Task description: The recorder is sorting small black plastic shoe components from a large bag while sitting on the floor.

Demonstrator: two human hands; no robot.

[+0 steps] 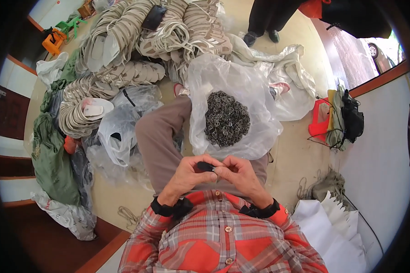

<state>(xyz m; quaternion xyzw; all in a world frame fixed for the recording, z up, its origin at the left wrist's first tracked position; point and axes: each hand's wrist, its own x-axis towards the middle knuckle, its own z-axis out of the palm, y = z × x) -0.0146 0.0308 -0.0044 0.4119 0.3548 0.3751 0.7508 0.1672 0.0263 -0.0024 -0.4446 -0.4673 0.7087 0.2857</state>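
Observation:
A small black oblong tab [205,167], which looks soft, is pinched between my two hands above my lap. My left hand [190,174] grips it by its left part with thumb and fingers. The thumb and forefinger of my right hand [239,174] close on its right end, where a tiny bright spot shows. Just beyond my hands, a clear plastic bag [264,132] lies spread open between my legs. Inside it is a heap of small dark metal rings or buckles [226,119].
Bundles of beige shoe pieces [111,73] are stacked on the left, a dark phone-like object [154,18] on top. Plastic bags [118,136] and green sacks [54,159] lie at left. A person's legs [269,18] stand ahead. A red stool [320,119] stands at right, white sheets [325,227] below it.

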